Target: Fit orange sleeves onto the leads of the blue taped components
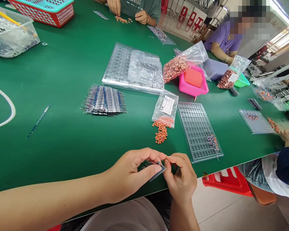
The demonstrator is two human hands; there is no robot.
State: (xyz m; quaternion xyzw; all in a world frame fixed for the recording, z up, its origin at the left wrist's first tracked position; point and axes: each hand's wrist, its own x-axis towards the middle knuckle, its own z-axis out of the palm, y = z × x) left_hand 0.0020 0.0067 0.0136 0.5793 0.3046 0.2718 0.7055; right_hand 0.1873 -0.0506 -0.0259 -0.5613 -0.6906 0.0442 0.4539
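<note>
While the left hand (132,175) pinches a strip of small circuit boards (158,174) bristling with wire leads, its thumb pressed flat over the near face, the right hand (183,176) brings thumb and forefinger together on a tiny copper-coloured piece (166,158) at the strip's right end. The piece is too small to identify surely; it may be a ring like those in the loose pile of orange rings (161,134) just beyond. Both hands sit at the near edge of the green table (69,154) — a poor place for a slip, since a dropped piece could roll to the floor. Too hard a squeeze by the left thumb might bend the leads or flex the strip. The zip bag (165,109) lies open-ended towards the pile, so a careless sleeve could spill more rings or knock the blister tray (191,128).
</note>
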